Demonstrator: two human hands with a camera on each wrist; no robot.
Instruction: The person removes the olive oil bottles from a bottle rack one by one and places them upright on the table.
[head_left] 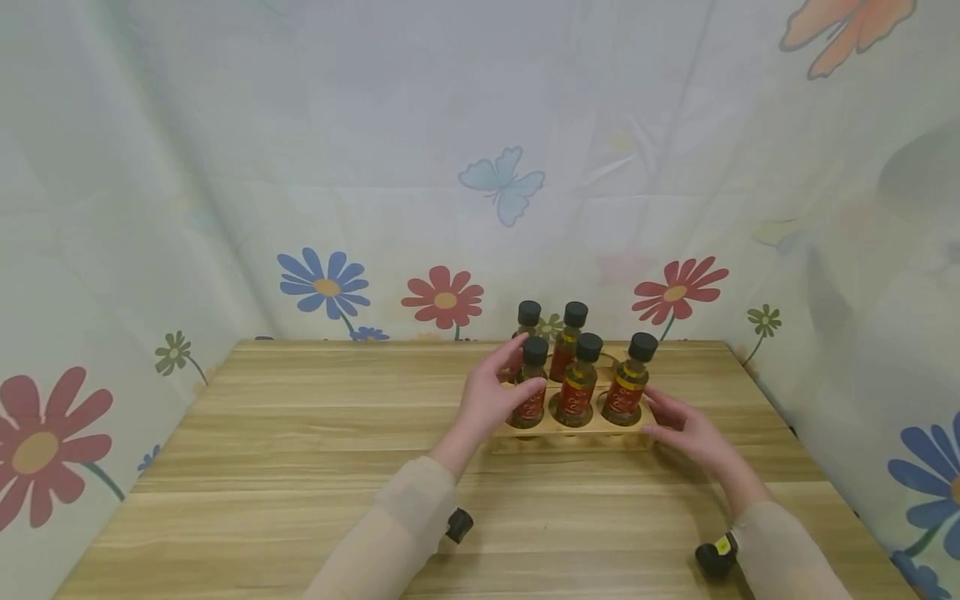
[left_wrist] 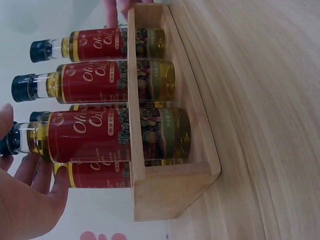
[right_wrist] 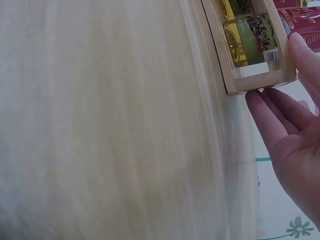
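A wooden rack [head_left: 570, 443] with round holes holds several olive oil bottles with black caps and red labels. My left hand [head_left: 491, 396] is at the front left bottle [left_wrist: 90, 135], its thumb across the front near the neck and its fingers curled behind. That bottle stands in its hole, its base inside the rack. At the rack's right end, my right hand [head_left: 693, 433] touches the wood with fairly straight fingers [right_wrist: 265, 112] at the end panel and its thumb near the upper board. Beside that thumb is the front right bottle [head_left: 625, 396].
Two more bottles stand in the back row, one of them the back middle bottle [head_left: 566, 354]. A round hole shows at the back right of the rack. The wooden table [head_left: 300, 467] meets a flower-printed curtain [head_left: 390, 167] behind and at both sides.
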